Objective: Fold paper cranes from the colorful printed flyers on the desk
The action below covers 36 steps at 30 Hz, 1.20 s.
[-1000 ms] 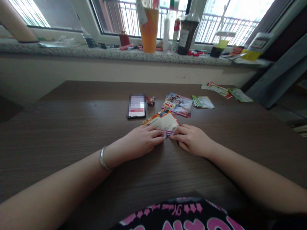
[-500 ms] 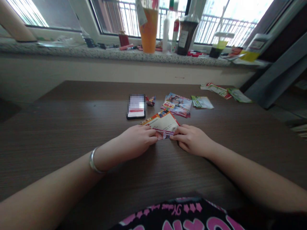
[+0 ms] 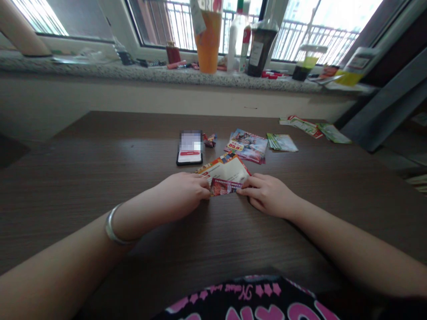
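Observation:
A colourful printed flyer (image 3: 230,171) lies on the table in front of me, a pale panel in its middle and a strip folded up along its near edge. My left hand (image 3: 185,193) is closed on its left end, fingers along the near left edge; a silver bangle circles that wrist. At the opposite end, my right hand (image 3: 267,193) pinches the flyer's near right corner between thumb and fingers. Both thumbs are partly hidden.
Beyond the flyer are a phone (image 3: 190,149), a small crumpled wrapper (image 3: 210,141), a stack of flyers (image 3: 248,144) and green leaflets (image 3: 283,142). More leaflets (image 3: 305,126) lie at the far right. Bottles and cups, including an orange drink (image 3: 208,44), line the windowsill (image 3: 140,74).
My left hand has slid left along the flyer's near edge, uncovering more of the folded strip. My right hand stays at the right corner.

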Each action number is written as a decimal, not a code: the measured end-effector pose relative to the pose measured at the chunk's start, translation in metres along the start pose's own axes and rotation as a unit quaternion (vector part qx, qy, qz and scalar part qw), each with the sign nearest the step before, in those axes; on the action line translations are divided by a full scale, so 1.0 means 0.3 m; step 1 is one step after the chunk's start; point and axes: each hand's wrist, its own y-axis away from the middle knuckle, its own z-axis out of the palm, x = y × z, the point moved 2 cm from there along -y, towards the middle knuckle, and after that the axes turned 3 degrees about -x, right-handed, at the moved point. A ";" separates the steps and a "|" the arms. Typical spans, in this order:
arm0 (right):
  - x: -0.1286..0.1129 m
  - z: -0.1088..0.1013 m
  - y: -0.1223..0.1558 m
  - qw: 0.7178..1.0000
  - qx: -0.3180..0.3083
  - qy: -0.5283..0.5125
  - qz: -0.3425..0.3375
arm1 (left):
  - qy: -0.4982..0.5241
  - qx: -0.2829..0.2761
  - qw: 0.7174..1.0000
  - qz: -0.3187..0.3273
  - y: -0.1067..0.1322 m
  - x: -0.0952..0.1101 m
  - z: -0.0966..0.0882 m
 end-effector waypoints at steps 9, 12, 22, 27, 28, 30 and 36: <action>0.005 -0.009 0.004 1.000 0.015 0.001 -0.008 | -0.052 0.026 0.997 -0.051 -0.009 0.015 0.030; 0.000 -0.016 -0.001 1.000 0.023 0.001 -0.018 | -0.104 0.058 0.991 -0.062 -0.019 0.039 0.053; 0.019 -0.028 0.003 0.990 0.103 0.042 0.087 | -0.101 0.105 0.988 -0.054 -0.022 0.053 0.071; 0.026 -0.029 0.003 0.985 0.149 0.025 0.083 | -0.083 0.123 0.989 -0.019 -0.027 0.055 0.079; 0.026 -0.029 0.003 0.985 0.152 0.019 0.077 | -0.074 0.123 0.990 -0.014 -0.029 0.056 0.080; 0.023 -0.030 0.002 0.987 0.151 0.008 0.060 | -0.054 0.123 0.991 -0.014 -0.031 0.058 0.081; 0.018 -0.034 0.002 0.990 0.135 -0.014 0.025 | -0.019 0.114 0.991 -0.074 -0.028 0.051 0.079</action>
